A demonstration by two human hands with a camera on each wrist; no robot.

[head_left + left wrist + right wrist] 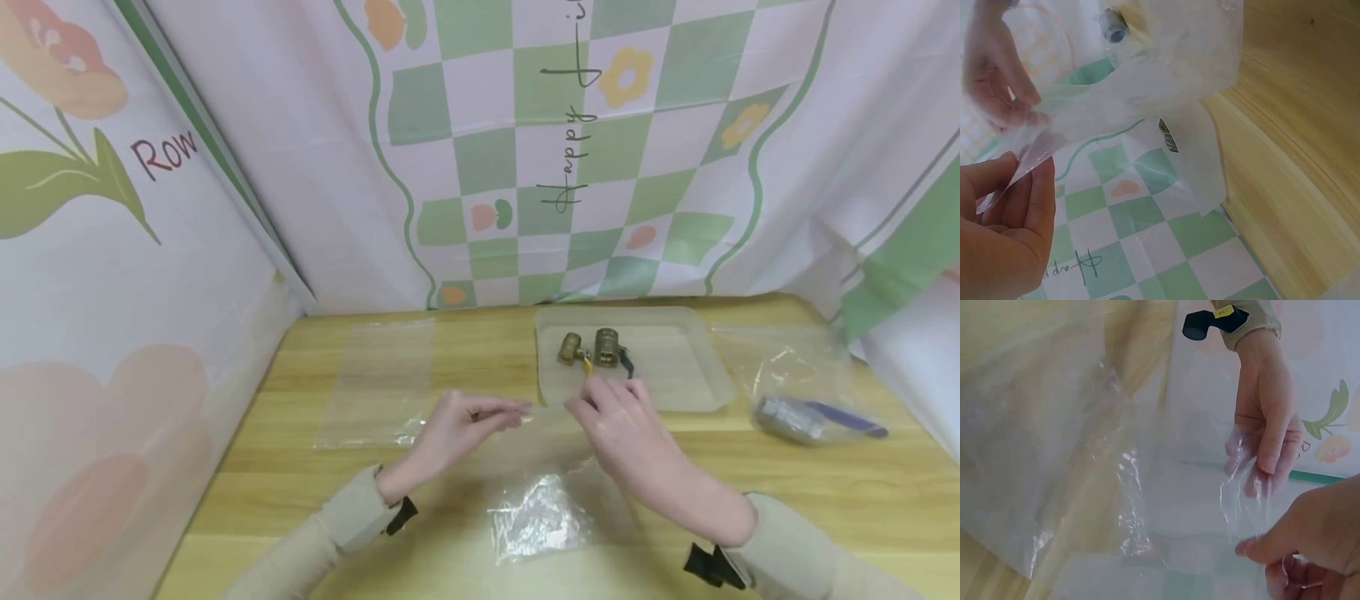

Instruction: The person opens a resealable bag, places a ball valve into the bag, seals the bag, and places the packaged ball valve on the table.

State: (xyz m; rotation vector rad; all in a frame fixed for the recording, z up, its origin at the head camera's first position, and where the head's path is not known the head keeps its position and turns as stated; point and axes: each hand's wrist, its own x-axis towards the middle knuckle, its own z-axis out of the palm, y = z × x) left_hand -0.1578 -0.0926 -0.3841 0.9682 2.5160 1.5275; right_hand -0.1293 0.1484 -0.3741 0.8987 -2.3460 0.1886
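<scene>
A clear plastic bag (543, 512) hangs between my two hands in the head view, its lower part glinting over the table. My left hand (453, 429) pinches the bag's top edge on the left between thumb and fingers. On the other side my right hand (630, 433) pinches the same edge. The right wrist view shows the bag's film (1129, 487) stretched between both hands, with the mouth slightly parted. Nothing is visible inside the bag. Just beyond the right hand, two brass valves lie in a tray: a small one (570, 347) with a yellow handle and a larger one (607, 346) with a black handle.
The whitish shallow tray (675, 367) stands at the back of the wooden table (255, 500). At the right lies a clear bag (780, 358) holding a grey metal valve (791, 418) with a blue handle. Another flat clear bag (382, 375) lies at the left. Printed curtains border the table.
</scene>
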